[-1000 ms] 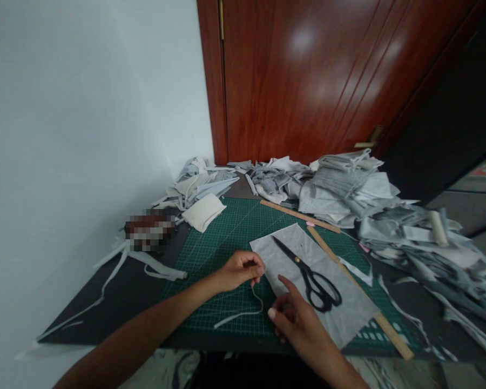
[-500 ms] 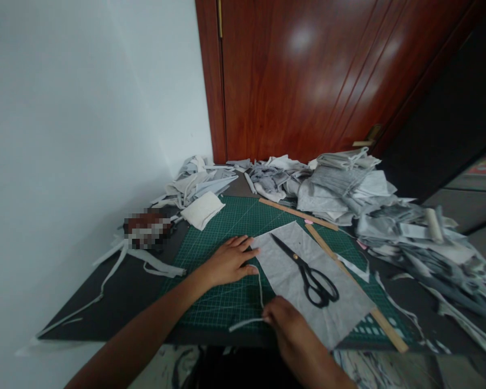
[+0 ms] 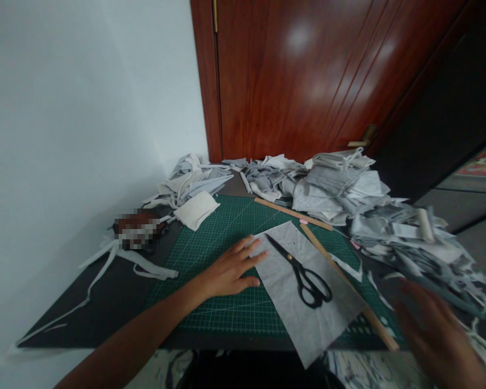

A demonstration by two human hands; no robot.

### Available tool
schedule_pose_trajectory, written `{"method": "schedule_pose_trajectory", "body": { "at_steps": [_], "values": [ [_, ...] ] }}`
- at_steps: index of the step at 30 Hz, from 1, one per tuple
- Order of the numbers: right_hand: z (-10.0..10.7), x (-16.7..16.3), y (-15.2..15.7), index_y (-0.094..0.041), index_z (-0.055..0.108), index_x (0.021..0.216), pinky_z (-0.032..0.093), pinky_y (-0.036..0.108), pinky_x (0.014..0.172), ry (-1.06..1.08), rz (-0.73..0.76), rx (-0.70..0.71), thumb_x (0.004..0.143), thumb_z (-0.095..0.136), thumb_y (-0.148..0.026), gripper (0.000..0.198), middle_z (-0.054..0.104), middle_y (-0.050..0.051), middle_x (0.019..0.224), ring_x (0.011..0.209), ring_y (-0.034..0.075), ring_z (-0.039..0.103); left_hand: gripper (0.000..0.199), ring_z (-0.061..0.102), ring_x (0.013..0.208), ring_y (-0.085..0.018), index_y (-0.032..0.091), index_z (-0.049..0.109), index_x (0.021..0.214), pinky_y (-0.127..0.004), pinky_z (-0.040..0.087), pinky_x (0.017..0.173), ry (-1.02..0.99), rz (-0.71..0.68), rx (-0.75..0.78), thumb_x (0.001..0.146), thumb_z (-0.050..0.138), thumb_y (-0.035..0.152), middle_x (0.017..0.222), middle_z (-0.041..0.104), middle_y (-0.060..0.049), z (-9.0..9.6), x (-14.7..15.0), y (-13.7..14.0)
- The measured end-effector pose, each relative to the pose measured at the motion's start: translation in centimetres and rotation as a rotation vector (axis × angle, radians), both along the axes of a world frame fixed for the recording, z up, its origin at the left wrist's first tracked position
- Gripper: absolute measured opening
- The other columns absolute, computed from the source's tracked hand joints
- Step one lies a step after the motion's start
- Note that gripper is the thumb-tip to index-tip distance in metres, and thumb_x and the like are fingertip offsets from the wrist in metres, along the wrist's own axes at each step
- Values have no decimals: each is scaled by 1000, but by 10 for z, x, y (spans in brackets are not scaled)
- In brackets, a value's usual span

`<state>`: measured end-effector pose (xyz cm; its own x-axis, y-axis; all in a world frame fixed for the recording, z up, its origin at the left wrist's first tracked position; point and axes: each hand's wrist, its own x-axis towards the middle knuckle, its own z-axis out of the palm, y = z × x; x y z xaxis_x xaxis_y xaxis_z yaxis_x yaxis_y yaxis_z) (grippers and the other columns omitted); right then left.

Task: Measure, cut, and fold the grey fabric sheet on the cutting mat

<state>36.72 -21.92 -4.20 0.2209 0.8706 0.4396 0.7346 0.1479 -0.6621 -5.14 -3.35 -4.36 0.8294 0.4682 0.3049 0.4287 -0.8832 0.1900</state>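
My left hand (image 3: 235, 270) lies flat with its fingers spread, the palm over the green cutting mat (image 3: 218, 316) and the fingertips on the left edge of a light grey piece of cloth (image 3: 275, 275). Black-handled scissors (image 3: 302, 273) rest on that cloth, slightly opened, their point toward the upper left. Past the right end of the mat, my right hand (image 3: 437, 329) hovers above the dark table, smeared by motion. Whether anything is in its fingers cannot be made out. A pale strip (image 3: 484, 346) shows beside it.
Two wooden rulers (image 3: 294, 213) (image 3: 348, 286) lie on the mat, one partly beside the cloth. Fabric heaps (image 3: 336, 186) line the back and right. A folded cream cloth (image 3: 197, 209) and loose strips (image 3: 156, 267) lie left. A door (image 3: 299, 81) stands behind.
My right hand has moved from the cloth's lower left edge far to the right. The thin pale strip it held is gone from the mat. My left hand's fingers have spread over the cloth's edge.
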Motion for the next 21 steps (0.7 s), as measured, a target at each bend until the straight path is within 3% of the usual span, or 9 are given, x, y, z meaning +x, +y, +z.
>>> {"method": "schedule_pose_trajectory", "body": {
  "at_steps": [1, 3, 5, 8, 10, 14, 17, 21],
  "values": [
    [-8, -20, 8, -46, 53, 146, 52, 65, 102, -123, -64, 29, 98, 52, -51, 48, 62, 10, 139, 128, 46, 60, 73, 29, 156, -34, 27, 43, 158, -49, 32, 125, 5, -130, -18, 99, 50, 69, 168, 36, -12, 0, 6, -7],
    [-20, -60, 30, -38, 47, 152, 50, 61, 109, -287, 73, -31, 100, 53, -45, 53, 53, 12, 151, 136, 42, 56, 65, 37, 152, -33, 26, 55, 149, -47, 32, 125, 31, -249, -49, 98, 52, 68, 158, 51, -10, -1, 18, -18],
    [-26, -92, 55, -34, 50, 152, 46, 58, 113, -432, 221, -115, 101, 56, -42, 52, 48, 13, 158, 143, 39, 49, 60, 44, 147, -32, 24, 61, 141, -49, 28, 127, 33, -242, -54, 99, 54, 65, 148, 60, -11, -4, 27, -24],
    [-23, -114, 88, -32, 59, 145, 45, 58, 110, -497, 200, -317, 101, 55, -31, 44, 55, 13, 153, 137, 37, 54, 50, 47, 145, -32, 21, 68, 125, -51, 28, 127, 23, -130, -47, 98, 58, 63, 140, 64, -11, -5, 31, -22],
    [-17, -114, 105, -30, 63, 141, 47, 62, 103, -473, 108, -420, 101, 54, -28, 41, 62, 15, 143, 129, 40, 58, 43, 47, 145, -31, 20, 70, 113, -51, 30, 126, 37, -41, -45, 99, 59, 59, 137, 64, -11, -3, 33, -20],
    [-11, -96, 130, -20, 61, 141, 51, 60, 90, -407, 54, -477, 96, 55, -25, 45, 66, 22, 132, 119, 45, 63, 45, 53, 137, -33, 19, 70, 100, -53, 39, 118, 81, 127, -61, 99, 55, 62, 125, 68, -12, 4, 48, -21],
    [-9, -78, 148, -14, 64, 131, 53, 46, 87, -332, 94, -510, 88, 66, -31, 46, 72, 20, 118, 108, 38, 70, 64, 52, 136, -41, 13, 67, 112, -58, 42, 114, 168, 258, -84, 95, 53, 73, 131, 65, -20, 4, 68, -21],
    [-7, -55, 167, -21, 73, 93, 49, 34, 66, -214, 198, -546, 81, 70, -48, 30, 76, 6, 82, 76, 27, 72, 85, 31, 149, -52, 10, 59, 131, -70, 26, 120, 179, 399, -103, 84, 62, 80, 155, 43, -28, -7, 81, -11]
  ]
}}
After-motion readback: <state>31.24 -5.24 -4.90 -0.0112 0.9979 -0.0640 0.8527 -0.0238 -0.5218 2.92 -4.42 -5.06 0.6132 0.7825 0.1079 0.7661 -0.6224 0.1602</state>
